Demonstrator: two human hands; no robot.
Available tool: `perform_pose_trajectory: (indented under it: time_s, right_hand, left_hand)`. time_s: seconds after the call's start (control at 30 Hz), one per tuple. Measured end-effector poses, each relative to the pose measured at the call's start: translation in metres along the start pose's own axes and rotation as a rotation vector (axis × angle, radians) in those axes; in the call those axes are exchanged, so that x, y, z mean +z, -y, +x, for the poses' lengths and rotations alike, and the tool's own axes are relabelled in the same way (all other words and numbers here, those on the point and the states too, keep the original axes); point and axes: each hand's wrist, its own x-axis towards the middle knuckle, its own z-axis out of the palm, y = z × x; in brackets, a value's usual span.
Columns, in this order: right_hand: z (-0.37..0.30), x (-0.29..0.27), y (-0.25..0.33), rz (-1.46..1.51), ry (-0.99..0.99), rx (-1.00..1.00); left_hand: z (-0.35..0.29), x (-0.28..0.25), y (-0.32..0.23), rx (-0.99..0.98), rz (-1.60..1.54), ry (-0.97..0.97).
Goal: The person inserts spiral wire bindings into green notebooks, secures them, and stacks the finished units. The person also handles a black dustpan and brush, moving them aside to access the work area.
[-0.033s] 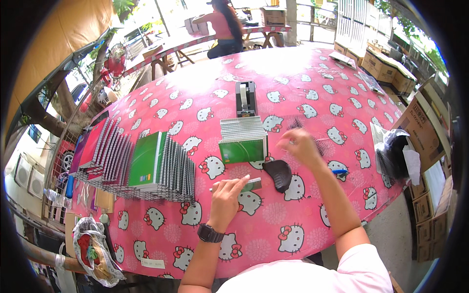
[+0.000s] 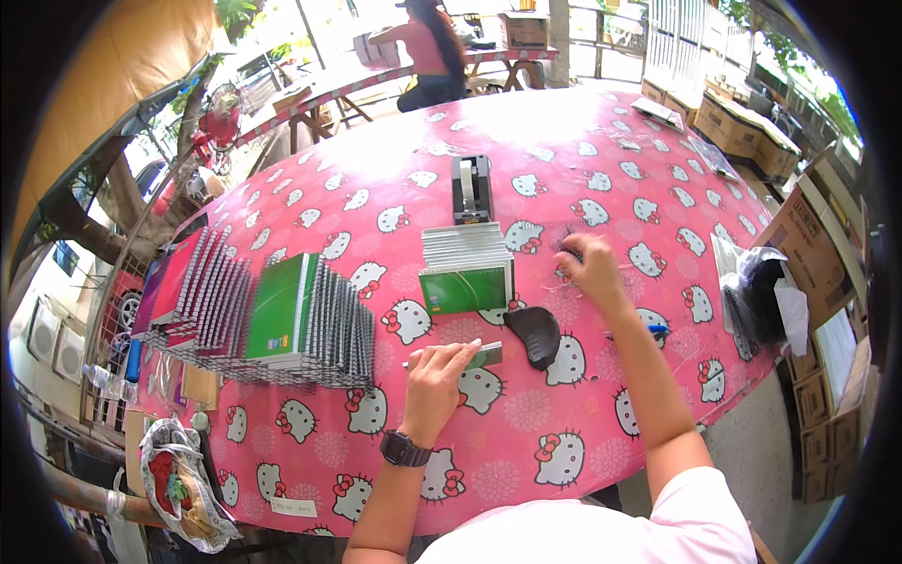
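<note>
Black wire coils [image 2: 571, 251] — ahead-right of crosswise pad [image 2: 489, 356] | my right hand [image 2: 594, 273] nearer, grip unclear | left hand [image 2: 436, 378] gripping pad

A table [image 2: 526, 451] with a pink cat-print cover spreads before me. To my left stand red notebooks [image 2: 193, 282] and green notebooks [image 2: 310, 320]; centrally, a green-covered pile [image 2: 466, 282], with a black tape dispenser [image 2: 472, 202] beyond; rightward, a dark curved object [image 2: 538, 336] and blue pen [image 2: 657, 330].
</note>
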Motion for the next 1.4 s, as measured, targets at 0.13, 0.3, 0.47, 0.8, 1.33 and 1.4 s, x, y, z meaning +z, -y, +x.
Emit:
perform_pose_trajectory:
  time_s: [0.13,0.3,0.47,0.8,1.33,1.4]
  right_hand:
    - [-0.011,0.013,-0.062,-0.357,0.147,0.179]
    - [-0.007,0.0,-0.043,-0.098,0.302,0.417]
    - [-0.019,-0.014,-0.023,-0.046,0.152,0.239]
    - [-0.061,-0.023,0.08,0.582,0.612,0.028]
    - [-0.061,-0.008,0.08,0.539,0.439,-0.195]
    - [-0.06,-0.008,0.079,0.517,0.436,-0.221]
  left_hand:
    - [0.005,0.008,-0.001,-0.009,0.033,-0.046]
    - [0.0,0.009,-0.002,-0.045,0.047,-0.076]
    - [-0.001,0.011,-0.003,-0.09,0.048,-0.093]
    - [0.01,0.012,-0.002,-0.135,-0.033,-0.062]
    - [0.01,0.009,-0.003,-0.125,-0.079,-0.019]
    - [0.012,0.009,-0.006,-0.116,-0.075,-0.016]
